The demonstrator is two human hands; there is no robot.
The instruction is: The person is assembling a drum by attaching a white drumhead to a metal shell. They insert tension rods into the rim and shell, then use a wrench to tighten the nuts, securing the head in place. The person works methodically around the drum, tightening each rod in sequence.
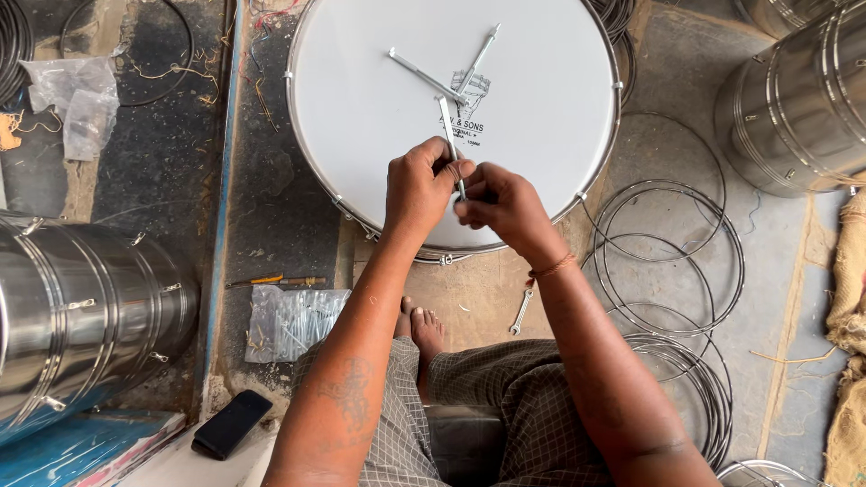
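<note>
**Both hands on one metal rod, over the near edge of the drum head**

Head view. The left hand [422,185] and right hand [499,206] meet above the near part of a white drum head [361,108], knuckles nearly touching. Between them runs a thin metal tension rod [450,135]. Its long axis runs almost straight away from the person, tilted slightly left at the far end. The near end is hidden inside the two grips; the far end lies out toward the printed mark at the drum's centre. Both hands are closed on the rod: left thumb and fingers pinch it from the left, right fingertips pinch the lower part from the right. Neither hand is clearly nearer; the left sits slightly higher along the rod.

The rod looks bright, straight and slender, silver-grey. Two like rods [424,77] [478,59] lie loose on the drum skin just beyond, crossing near the centre (free of the hands).

Surroundings: a small spanner [521,312] on the floor by the right forearm, wire hoops [667,261] to the right, a clear bag of parts [289,320] to the left, a steel drum shell [81,307] at far left, and a bare foot [419,329] below the drum rim.
</note>
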